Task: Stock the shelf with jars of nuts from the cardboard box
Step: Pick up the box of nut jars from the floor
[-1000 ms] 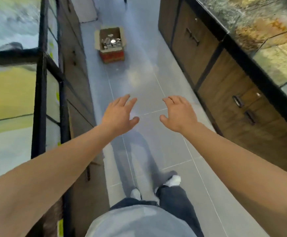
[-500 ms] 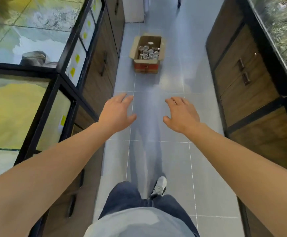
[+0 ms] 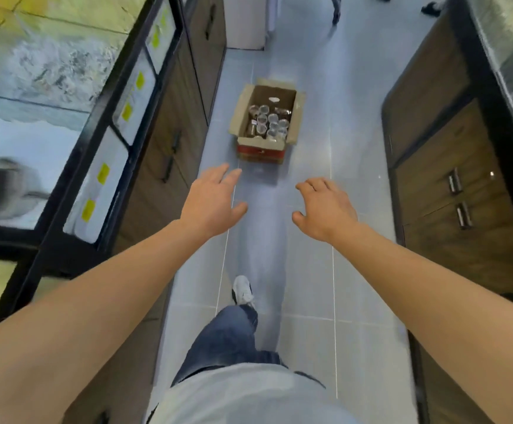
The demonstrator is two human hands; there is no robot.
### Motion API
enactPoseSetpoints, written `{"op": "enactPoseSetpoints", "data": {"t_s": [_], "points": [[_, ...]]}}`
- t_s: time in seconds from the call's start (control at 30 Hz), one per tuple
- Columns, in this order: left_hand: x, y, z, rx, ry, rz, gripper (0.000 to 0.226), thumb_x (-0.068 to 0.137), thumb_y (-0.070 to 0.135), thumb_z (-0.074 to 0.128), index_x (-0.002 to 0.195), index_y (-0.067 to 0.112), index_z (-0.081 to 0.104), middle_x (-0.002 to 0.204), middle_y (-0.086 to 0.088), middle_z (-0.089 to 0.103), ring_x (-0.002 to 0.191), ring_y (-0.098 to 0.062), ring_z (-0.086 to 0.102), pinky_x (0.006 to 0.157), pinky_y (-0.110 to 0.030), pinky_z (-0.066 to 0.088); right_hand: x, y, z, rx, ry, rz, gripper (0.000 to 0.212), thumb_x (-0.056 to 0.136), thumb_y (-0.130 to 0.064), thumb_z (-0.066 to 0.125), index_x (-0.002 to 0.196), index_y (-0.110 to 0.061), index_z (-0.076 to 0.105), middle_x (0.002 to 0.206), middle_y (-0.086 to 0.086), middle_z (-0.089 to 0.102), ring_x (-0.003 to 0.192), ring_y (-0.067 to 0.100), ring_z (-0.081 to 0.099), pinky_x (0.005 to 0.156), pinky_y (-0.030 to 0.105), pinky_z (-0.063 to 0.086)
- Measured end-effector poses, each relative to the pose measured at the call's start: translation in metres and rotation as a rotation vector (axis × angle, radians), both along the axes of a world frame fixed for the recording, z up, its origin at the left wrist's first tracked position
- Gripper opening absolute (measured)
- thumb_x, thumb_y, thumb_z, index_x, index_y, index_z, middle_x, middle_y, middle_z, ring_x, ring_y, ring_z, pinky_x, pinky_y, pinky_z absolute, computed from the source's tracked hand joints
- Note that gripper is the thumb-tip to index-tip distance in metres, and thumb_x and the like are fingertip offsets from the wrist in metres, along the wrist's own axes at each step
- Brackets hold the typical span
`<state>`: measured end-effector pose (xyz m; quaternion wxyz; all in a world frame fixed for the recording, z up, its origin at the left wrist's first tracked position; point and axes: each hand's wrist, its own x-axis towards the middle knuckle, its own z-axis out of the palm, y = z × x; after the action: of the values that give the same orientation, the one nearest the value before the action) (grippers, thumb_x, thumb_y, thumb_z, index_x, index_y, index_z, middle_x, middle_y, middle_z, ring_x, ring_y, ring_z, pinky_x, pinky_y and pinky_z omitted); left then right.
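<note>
the cardboard box (image 3: 263,148) sits on the grey tiled floor (image 3: 307,270), in the middle of a narrow aisle. its flaps are open. inside it stand many jars (image 3: 268,123) with shiny round lids, packed close together. the front of the box is red near the bottom.

the left hand (image 3: 214,203) is held out in the air, palm down, with its fingers spread wide and straight. it holds nothing. the right hand (image 3: 325,206) is held out beside it, also palm down, with its fingers loose and a little bent. it holds nothing too. both hands are in front of the box and not touching it. the box is a bit ahead of them, closer to the left hand.

on the left side of the aisle is a glass case (image 3: 50,102) with black frames and small yellow tags (image 3: 103,173). under it are brown wooden cupboards (image 3: 169,142) with dark handles. on the right side are more brown wooden drawers (image 3: 451,191) with metal handles.

down low you can see blue jeans (image 3: 227,335) and one white shoe (image 3: 242,290) stepping on the floor.
</note>
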<state>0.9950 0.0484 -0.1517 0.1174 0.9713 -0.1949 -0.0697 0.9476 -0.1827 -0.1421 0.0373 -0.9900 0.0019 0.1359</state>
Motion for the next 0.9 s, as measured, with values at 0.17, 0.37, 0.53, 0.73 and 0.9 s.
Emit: {"op": "enactPoseSetpoints", "data": {"t_s": [0.17, 0.37, 0.53, 0.73, 0.9], "points": [[0.127, -0.021, 0.004, 0.024, 0.032, -0.042, 0.074, 0.090, 0.049, 0.057, 0.151, 0.017, 0.029, 0.157, -0.010, 0.028, 0.144, -0.028, 0.024, 0.117, -0.042, 0.022, 0.116, -0.018, 0.006, 0.004, -0.010, -0.030, 0.060, 0.089, -0.042, 0.052, 0.142, -0.017, 0.041, 0.144, 0.004, 0.042, 0.135, 0.027, 0.032, 0.104, 0.040, 0.033], [0.247, -0.054, -0.002, 0.011, 0.051, -0.061, 0.072, 0.090, 0.048, 0.057, 0.150, 0.017, 0.031, 0.155, -0.009, 0.031, 0.142, -0.028, 0.026, 0.116, -0.043, 0.026, 0.237, -0.046, -0.004, 0.018, 0.007, -0.031, 0.060, 0.088, -0.041, 0.053, 0.141, -0.014, 0.043, 0.143, 0.006, 0.044, 0.134, 0.029, 0.034, 0.108, 0.039, 0.031], [0.356, -0.088, -0.020, 0.019, 0.068, -0.039, 0.071, 0.090, 0.048, 0.057, 0.149, 0.018, 0.032, 0.155, -0.008, 0.032, 0.142, -0.027, 0.027, 0.115, -0.041, 0.025, 0.353, -0.079, -0.025, 0.060, 0.007, -0.014, 0.061, 0.089, -0.041, 0.053, 0.143, -0.014, 0.041, 0.144, 0.006, 0.042, 0.135, 0.028, 0.033, 0.110, 0.040, 0.030], [0.490, -0.135, -0.043, 0.052, 0.106, -0.003, 0.070, 0.089, 0.044, 0.059, 0.148, 0.016, 0.034, 0.152, -0.010, 0.036, 0.139, -0.028, 0.030, 0.114, -0.041, 0.028, 0.496, -0.131, -0.056, 0.092, 0.081, -0.025, 0.060, 0.087, -0.041, 0.056, 0.141, -0.016, 0.043, 0.144, 0.005, 0.043, 0.135, 0.027, 0.032, 0.111, 0.039, 0.028], [0.588, -0.156, -0.071, 0.059, 0.175, 0.025, 0.070, 0.089, 0.046, 0.057, 0.149, 0.017, 0.034, 0.152, -0.009, 0.036, 0.139, -0.029, 0.029, 0.114, -0.043, 0.029, 0.594, -0.161, -0.084, 0.104, 0.128, -0.048, 0.062, 0.087, -0.043, 0.057, 0.142, -0.017, 0.043, 0.145, 0.005, 0.042, 0.136, 0.027, 0.032, 0.112, 0.039, 0.029]]}}
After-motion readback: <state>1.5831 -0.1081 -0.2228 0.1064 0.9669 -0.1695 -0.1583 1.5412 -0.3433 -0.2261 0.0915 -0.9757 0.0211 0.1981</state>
